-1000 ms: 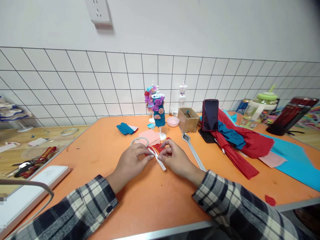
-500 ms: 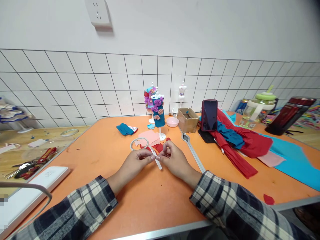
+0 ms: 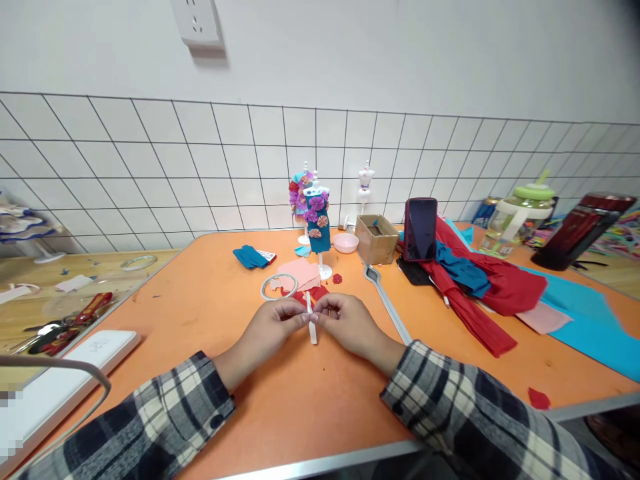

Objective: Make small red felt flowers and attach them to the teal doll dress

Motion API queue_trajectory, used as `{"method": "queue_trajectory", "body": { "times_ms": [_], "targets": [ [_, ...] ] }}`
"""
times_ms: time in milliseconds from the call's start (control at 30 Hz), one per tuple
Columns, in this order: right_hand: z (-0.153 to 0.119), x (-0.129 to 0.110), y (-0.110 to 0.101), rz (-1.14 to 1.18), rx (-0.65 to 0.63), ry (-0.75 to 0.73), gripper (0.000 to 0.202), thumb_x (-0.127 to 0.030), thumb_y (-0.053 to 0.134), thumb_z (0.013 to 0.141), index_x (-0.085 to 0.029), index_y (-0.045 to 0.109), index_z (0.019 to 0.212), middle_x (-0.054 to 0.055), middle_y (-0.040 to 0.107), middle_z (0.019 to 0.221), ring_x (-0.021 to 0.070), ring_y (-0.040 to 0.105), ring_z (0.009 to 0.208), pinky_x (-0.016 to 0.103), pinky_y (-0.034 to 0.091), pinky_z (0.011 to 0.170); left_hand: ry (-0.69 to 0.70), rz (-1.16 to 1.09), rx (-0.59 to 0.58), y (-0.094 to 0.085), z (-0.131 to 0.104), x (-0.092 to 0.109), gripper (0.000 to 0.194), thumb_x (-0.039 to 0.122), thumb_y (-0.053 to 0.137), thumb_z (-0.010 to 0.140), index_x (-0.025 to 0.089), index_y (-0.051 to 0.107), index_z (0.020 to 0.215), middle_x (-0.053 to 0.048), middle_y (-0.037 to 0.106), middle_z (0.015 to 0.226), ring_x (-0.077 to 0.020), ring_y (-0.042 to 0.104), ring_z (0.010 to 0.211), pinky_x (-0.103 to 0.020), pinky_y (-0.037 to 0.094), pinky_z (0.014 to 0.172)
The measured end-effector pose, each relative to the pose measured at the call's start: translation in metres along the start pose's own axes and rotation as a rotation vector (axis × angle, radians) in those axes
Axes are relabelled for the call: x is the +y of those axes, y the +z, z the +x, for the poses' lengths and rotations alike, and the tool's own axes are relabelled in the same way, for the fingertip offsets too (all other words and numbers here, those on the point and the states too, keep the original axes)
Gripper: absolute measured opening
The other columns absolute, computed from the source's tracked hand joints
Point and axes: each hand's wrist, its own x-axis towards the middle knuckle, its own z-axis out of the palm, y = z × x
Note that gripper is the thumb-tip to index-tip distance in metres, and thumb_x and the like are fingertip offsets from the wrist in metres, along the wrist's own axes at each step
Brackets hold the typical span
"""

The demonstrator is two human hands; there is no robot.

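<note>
Between my two hands, above the orange table (image 3: 280, 400), a narrow white strip of tape (image 3: 313, 332) stands nearly upright in the view. My left hand (image 3: 280, 323) pinches its middle with thumb and forefinger. From the other side, my right hand (image 3: 347, 320) pinches it at the same spot, the fingertips of both hands almost touching. Just beyond my fingers lie red scraps (image 3: 320, 292), a pink paper sheet (image 3: 303, 272) and a tape roll (image 3: 279, 287). A small mannequin (image 3: 320, 220) in a teal dress with purple and pink flowers stands behind them.
A cardboard box (image 3: 376, 240), pink bowl (image 3: 345, 243) and upright phone (image 3: 420, 230) stand at the back. A grey strap (image 3: 387, 307) runs beside my right hand. Red cloth (image 3: 500, 287), a jug (image 3: 520, 213) and a dark flask (image 3: 583, 230) occupy the right; a white power bank (image 3: 75, 380) lies left.
The white strip has turned from a slant to nearly upright. My right hand's raised fingers have come down, uncovering a small red piece on the table behind it.
</note>
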Motion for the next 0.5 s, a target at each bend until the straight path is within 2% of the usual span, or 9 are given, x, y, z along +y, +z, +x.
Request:
{"method": "queue_trajectory", "body": {
  "times_ms": [100,200,267,333,400,500],
  "targets": [
    [-0.004,-0.003,0.001,-0.052,0.000,-0.088,0.005,-0.020,0.063,0.080,-0.017,0.061,0.075,-0.003,0.054,0.067,0.0108,0.047,0.061,0.023,0.036,0.057,-0.025,-0.103,0.008,0.002,-0.002,-0.003,0.020,0.034,0.070,0.074,0.015,0.072,0.068,-0.003,0.067,0.070,-0.0176,0.057,0.071,-0.029,0.043,0.072],
    [-0.011,-0.010,0.002,-0.196,0.046,-0.245,0.007,-0.013,0.059,0.081,-0.018,0.058,0.077,-0.001,0.057,0.076,0.0123,0.050,0.069,0.024,0.037,0.062,-0.116,-0.323,-0.001,0.005,-0.004,-0.005,0.017,0.032,0.073,0.070,0.015,0.073,0.072,-0.005,0.070,0.075,-0.0198,0.061,0.077,-0.032,0.046,0.078],
    [-0.015,-0.014,0.002,-0.268,0.101,-0.301,0.005,-0.015,0.058,0.084,-0.019,0.058,0.082,0.000,0.059,0.082,0.0135,0.053,0.075,0.025,0.039,0.065,-0.168,-0.459,-0.004,0.007,-0.005,-0.005,0.018,0.032,0.074,0.070,0.015,0.073,0.075,-0.006,0.072,0.078,-0.0207,0.063,0.079,-0.034,0.047,0.082],
    [-0.016,-0.015,0.001,-0.274,0.169,-0.264,0.002,-0.020,0.060,0.085,-0.020,0.058,0.085,0.001,0.061,0.086,0.0141,0.055,0.076,0.026,0.040,0.066,-0.184,-0.502,0.006,0.008,-0.005,-0.004,0.022,0.035,0.074,0.072,0.014,0.074,0.079,-0.008,0.073,0.082,-0.0211,0.064,0.083,-0.035,0.048,0.085],
    [-0.015,-0.015,0.001,-0.238,0.208,-0.182,0.008,-0.023,0.064,0.083,-0.021,0.058,0.085,0.000,0.063,0.087,0.0138,0.057,0.073,0.026,0.042,0.066,-0.180,-0.471,0.026,0.007,-0.004,-0.003,0.025,0.037,0.074,0.073,0.013,0.075,0.083,-0.009,0.074,0.086,-0.0214,0.064,0.086,-0.036,0.047,0.089],
    [-0.010,-0.010,0.001,-0.106,0.163,-0.055,0.026,-0.026,0.072,0.075,-0.022,0.058,0.097,0.000,0.066,0.090,0.0125,0.059,0.064,0.028,0.045,0.066,-0.167,-0.394,0.045,0.005,-0.003,-0.004,0.027,0.038,0.074,0.074,0.014,0.075,0.086,-0.009,0.075,0.089,-0.0233,0.065,0.091,-0.038,0.046,0.093]
  ]
}}
